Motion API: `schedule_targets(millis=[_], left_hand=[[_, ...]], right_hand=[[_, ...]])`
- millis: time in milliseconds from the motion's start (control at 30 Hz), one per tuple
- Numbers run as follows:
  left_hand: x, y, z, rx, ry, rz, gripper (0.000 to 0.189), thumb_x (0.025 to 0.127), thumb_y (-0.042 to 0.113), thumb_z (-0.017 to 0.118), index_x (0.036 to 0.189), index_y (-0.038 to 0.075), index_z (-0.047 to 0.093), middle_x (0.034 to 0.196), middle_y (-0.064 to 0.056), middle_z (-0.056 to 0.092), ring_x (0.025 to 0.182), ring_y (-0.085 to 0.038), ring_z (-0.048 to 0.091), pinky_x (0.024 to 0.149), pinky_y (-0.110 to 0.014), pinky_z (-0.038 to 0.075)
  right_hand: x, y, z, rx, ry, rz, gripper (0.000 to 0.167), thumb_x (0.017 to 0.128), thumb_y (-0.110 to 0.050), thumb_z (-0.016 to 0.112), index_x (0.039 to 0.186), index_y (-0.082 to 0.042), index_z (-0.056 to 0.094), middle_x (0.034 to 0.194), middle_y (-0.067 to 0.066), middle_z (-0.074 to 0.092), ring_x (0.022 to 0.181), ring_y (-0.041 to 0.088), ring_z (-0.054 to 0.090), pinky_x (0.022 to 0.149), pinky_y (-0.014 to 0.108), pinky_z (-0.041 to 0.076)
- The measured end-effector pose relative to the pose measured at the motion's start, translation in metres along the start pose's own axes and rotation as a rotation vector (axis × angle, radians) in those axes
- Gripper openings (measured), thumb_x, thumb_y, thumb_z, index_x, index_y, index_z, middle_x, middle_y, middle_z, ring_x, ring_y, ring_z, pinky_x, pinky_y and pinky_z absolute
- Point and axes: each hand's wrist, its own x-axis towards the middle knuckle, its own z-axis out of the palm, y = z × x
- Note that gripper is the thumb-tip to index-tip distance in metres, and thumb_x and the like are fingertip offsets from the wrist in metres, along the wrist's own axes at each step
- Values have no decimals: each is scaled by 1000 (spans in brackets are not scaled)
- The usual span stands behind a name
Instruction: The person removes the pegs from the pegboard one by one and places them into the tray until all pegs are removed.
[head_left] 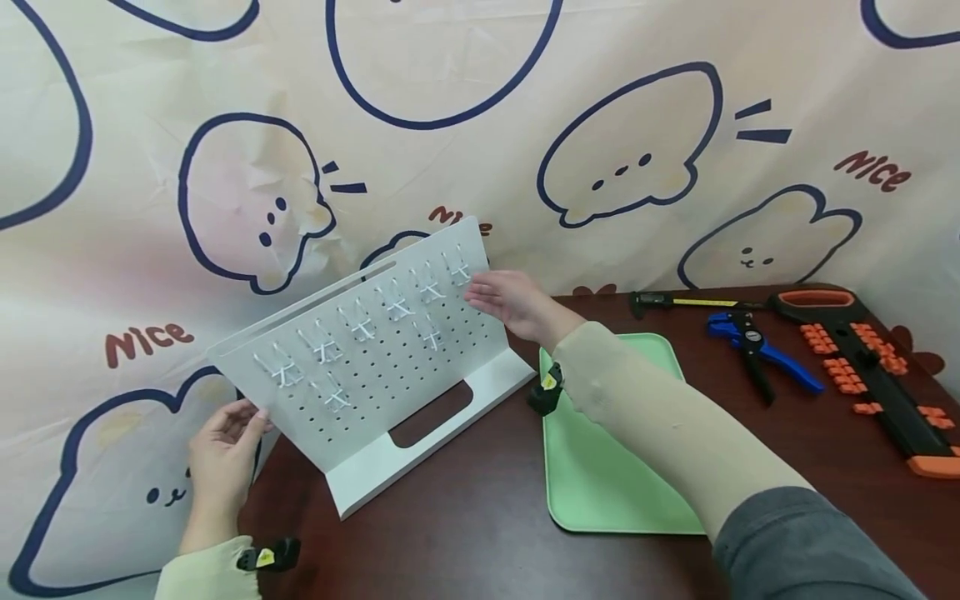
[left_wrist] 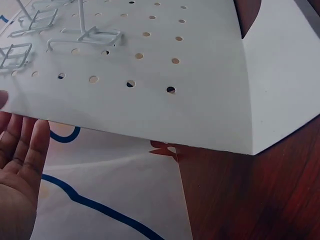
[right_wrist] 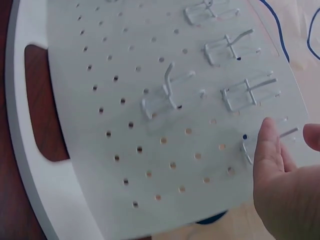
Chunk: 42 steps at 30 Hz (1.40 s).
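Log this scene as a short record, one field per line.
Main object: white pegboard with a cut-out in its base
Hooks: eight white wire hooks, six along the upper row, two lower
Left hand: the left hand grips the board's left edge, thumb in front
Right hand: the right hand is by the rightmost upper hook, fingers extended; contact unclear
Right of board: green tray, partly under the right forearm
Far right: blue-and-black pliers, then a black-and-orange item
Surface: dark reddish-brown table
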Motion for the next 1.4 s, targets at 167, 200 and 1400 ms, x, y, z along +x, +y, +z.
schedule_targets(millis=[167,200,1400], left_hand=[[-6,-4,4,54,5,-41,21,101,5,65,117,-9,64,88,24,62,77,6,61,77,-4,47],[-7,-4,5,50,12,-48,21,101,4,65,118,-8,64,88,23,62,77,6,62,77,-4,47],[-7,-8,11,-54,110,-13,20,97,-9,65,111,5,69,91,19,64,78,6,64,73,-6,52]], right_hand=[[3,1,4,78,33,22,35,107,-10,57,139,4,55,131,18,63,111,21,66,95,25,55],[3,0,5,92,36,26,35,107,-9,58,138,5,56,127,17,64,106,20,67,94,24,56],[-38,-1,-52,18,69,-7,40,107,-2,52,147,6,47,107,7,62,93,13,63,86,19,56]])
